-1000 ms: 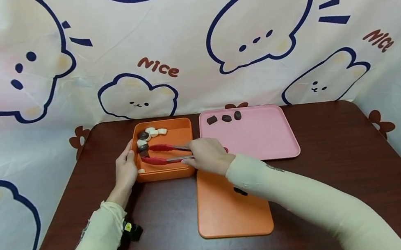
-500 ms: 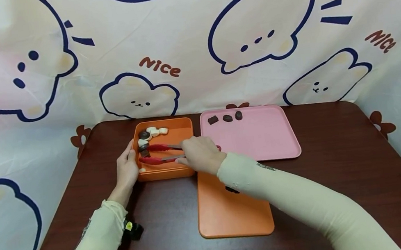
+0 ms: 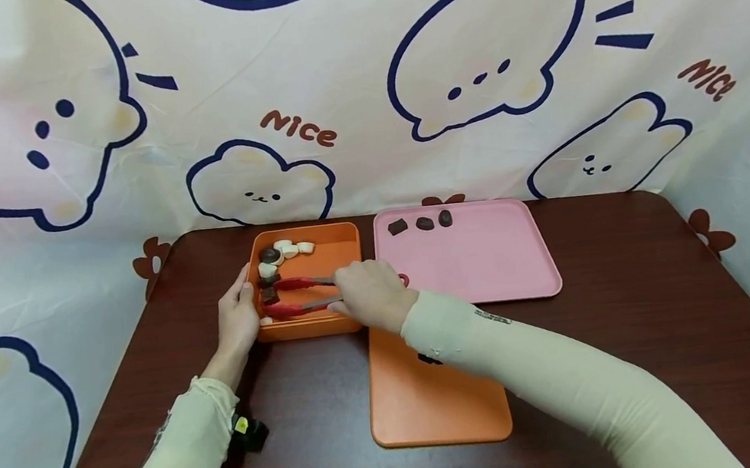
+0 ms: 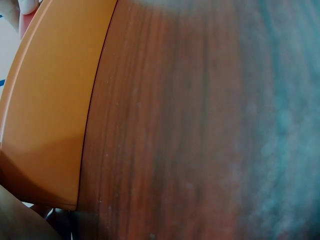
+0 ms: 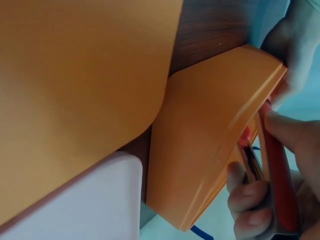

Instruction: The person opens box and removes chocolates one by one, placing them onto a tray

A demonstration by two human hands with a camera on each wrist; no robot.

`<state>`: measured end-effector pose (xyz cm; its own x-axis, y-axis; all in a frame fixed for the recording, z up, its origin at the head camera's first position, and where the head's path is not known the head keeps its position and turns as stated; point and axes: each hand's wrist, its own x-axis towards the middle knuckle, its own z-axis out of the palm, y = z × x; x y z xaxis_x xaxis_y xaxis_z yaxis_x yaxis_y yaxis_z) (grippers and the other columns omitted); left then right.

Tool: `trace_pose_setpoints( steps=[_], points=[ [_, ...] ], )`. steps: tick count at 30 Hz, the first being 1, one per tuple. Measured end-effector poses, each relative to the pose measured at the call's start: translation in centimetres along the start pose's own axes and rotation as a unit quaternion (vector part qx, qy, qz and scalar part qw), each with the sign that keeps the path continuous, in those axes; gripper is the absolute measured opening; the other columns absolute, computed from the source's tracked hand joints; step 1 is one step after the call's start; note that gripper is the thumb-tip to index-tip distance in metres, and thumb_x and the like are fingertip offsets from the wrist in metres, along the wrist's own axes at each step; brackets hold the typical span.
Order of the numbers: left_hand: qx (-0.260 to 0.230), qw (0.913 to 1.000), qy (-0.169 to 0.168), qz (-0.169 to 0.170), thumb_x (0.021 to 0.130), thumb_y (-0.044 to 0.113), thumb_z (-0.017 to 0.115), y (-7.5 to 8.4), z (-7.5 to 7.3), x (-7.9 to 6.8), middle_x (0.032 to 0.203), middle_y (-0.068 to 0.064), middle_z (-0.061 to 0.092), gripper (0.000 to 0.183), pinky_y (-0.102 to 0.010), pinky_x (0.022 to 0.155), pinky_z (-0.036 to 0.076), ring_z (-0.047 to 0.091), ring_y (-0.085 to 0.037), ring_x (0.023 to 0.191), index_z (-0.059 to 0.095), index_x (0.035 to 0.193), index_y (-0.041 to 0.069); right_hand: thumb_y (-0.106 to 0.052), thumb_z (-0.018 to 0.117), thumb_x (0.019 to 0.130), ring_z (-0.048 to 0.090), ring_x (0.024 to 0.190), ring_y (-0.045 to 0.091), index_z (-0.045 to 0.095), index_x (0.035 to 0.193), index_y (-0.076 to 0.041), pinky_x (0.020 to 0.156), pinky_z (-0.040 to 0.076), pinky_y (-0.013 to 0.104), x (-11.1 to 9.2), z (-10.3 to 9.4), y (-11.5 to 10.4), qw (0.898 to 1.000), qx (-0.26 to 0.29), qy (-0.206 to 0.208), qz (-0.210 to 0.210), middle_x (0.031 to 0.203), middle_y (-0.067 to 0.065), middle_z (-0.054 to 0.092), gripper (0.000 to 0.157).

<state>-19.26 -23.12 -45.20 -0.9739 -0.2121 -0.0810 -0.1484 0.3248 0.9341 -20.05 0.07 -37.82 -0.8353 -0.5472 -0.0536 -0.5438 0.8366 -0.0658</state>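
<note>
An orange box (image 3: 323, 264) stands at the back left, holding several white marshmallow-like pieces (image 3: 288, 250) and dark brown pieces along its left side. My left hand (image 3: 236, 319) holds the box at its left wall, fingers along the outside. In my right hand (image 3: 371, 292) is a pair of metal tongs with red tips (image 3: 297, 282), reaching leftward into the box. The tong arms stand apart, with a square brown piece (image 3: 270, 295) just off their tips. The right wrist view shows the fingers wrapped round the red tongs handle (image 5: 280, 185), the thumb on top.
Right of the box lies a pink tray (image 3: 482, 260) with three dark pieces (image 3: 425, 224) at its back left. An orange lid-like board (image 3: 439, 404) lies in front, partly under the right forearm. A patterned cloth (image 3: 368, 173) hangs behind the dark wooden table (image 3: 628, 259).
The tongs' tips have shifted slightly nearer to me and spread a little wider. A dark piece and the square brown piece at the left wall show more clearly. The left hand has stayed put.
</note>
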Motion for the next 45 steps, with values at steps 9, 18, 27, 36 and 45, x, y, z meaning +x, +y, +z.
trace_pose_setpoints(
  steps=[9,18,27,36,45],
  points=[
    [0.005,1.0000,-0.008,-0.002,0.113,0.022,0.024,0.0,0.0,-0.1,0.168,-0.002,0.022,0.050,-0.046,0.130,0.015,0.017,-0.023,0.157,0.020,0.163,0.017,-0.049,0.066,0.095,0.056,0.059,0.012,0.072,0.095,-0.015,0.046,0.045,0.024,-0.1,0.3,0.0,1.000,-0.006,0.006,-0.012,0.069,-0.004,0.061,0.034],
    [-0.001,1.0000,0.000,0.001,0.112,0.021,0.025,0.1,0.3,0.0,0.168,0.000,0.024,0.050,-0.043,0.130,0.014,0.017,-0.020,0.157,0.024,0.162,0.018,-0.047,0.064,0.097,0.055,0.058,0.012,0.072,0.093,-0.016,0.047,0.045,0.023,-0.2,0.7,0.7,0.999,-0.012,0.020,-0.024,0.067,-0.005,0.061,0.032],
    [0.003,0.9999,-0.003,-0.011,0.112,0.020,0.023,-0.1,0.3,0.1,0.169,-0.002,0.021,0.050,-0.044,0.130,0.013,0.015,-0.022,0.158,0.021,0.162,0.015,-0.048,0.066,0.096,0.055,0.062,0.014,0.074,0.120,-0.019,0.047,0.045,0.024,-0.6,0.4,1.7,0.999,0.031,0.010,0.011,0.073,-0.003,0.063,0.038],
    [0.003,1.0000,0.003,-0.004,0.112,0.019,0.024,0.4,0.2,0.4,0.169,-0.002,0.021,0.050,-0.044,0.130,0.013,0.015,-0.022,0.158,0.021,0.162,0.014,-0.047,0.068,0.095,0.059,0.068,0.013,0.072,0.122,-0.019,0.055,0.052,0.032,-1.1,-0.2,3.3,0.998,0.042,0.046,0.019,0.081,-0.004,0.069,0.040],
    [0.013,0.9999,0.005,-0.002,0.112,0.019,0.024,0.1,0.1,0.2,0.168,-0.001,0.022,0.050,-0.042,0.130,0.015,0.016,-0.021,0.157,0.022,0.162,0.014,-0.047,0.067,0.095,0.061,0.072,0.015,0.071,0.122,-0.017,0.059,0.054,0.034,-2.5,-0.5,4.6,0.996,0.059,0.066,0.032,0.081,-0.002,0.069,0.041]
  ],
)
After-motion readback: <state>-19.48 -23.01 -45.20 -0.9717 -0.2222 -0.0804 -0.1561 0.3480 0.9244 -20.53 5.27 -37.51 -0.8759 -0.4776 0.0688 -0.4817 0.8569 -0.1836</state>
